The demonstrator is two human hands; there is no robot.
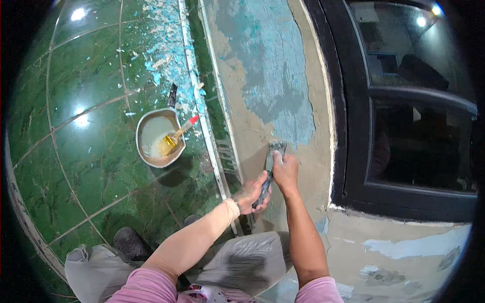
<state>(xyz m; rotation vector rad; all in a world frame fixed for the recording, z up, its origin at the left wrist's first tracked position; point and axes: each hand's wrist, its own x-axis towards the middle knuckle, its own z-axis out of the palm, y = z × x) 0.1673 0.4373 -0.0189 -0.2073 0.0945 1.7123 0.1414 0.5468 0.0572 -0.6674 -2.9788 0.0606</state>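
Where the fingers close: the right hand (286, 171) grasps a dark-handled flat metal scraper (269, 166) close to its blade, thumb along it; the left hand (247, 196) is wrapped around the lower handle.
Scraper: angled up the beige-grey plastered wall (252, 151), its blade just below a peeling light-blue paint patch (283, 76); whether the edge touches is too small to tell.
Pan: a round, pale metal saucepan (139, 141) with a dark handle (173, 96), on the green marbled tile floor (91, 166), left of both hands.
In the pan: cloudy, whitish liquid (154, 129) and a paintbrush (175, 136) with a gold-coloured ferrule, its red-tipped wooden handle leaning out over the rim.
Count: one scraper, one saucepan, one paintbrush, two hands; the paint flakes are too many to number.
Flakes: blue and whitish paint chips (159, 60) litter the tiles above the pan and along a narrow white strip (204, 121).
Between: that strip runs between pan and scraper.
Right side: a black-framed window (353, 126) with dark glass borders the wall.
Below: a dark perforated clog (130, 242) beside grey trousers (247, 260).
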